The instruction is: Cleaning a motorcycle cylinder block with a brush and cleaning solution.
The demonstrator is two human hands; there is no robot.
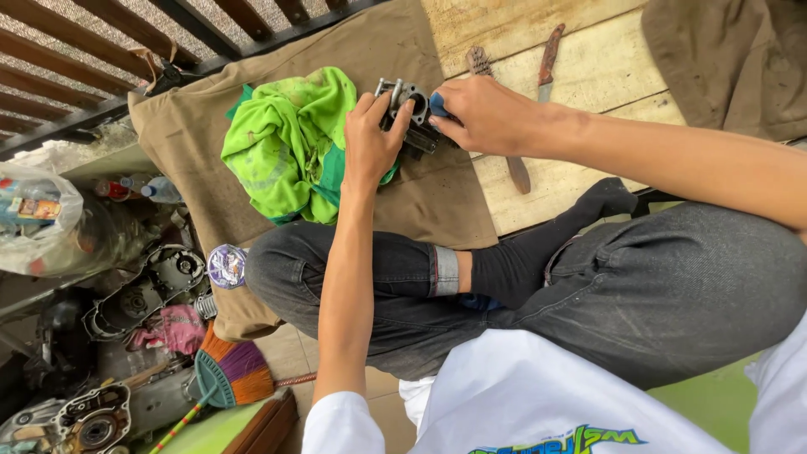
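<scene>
While seated cross-legged, left hand [370,139] clamped on dark metal engine part [409,118]. Right hand [483,113] pinching blue cloth [438,104] against it. Green rag [290,143] just beside.

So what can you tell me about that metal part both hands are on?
The metal engine part is a dark grey, grimy block, seemingly cast metal, with a round bore and short studs on top. It rests on the brown cloth beside a green rag. The left hand steadies it; the right hand presses something blue against it.
</scene>
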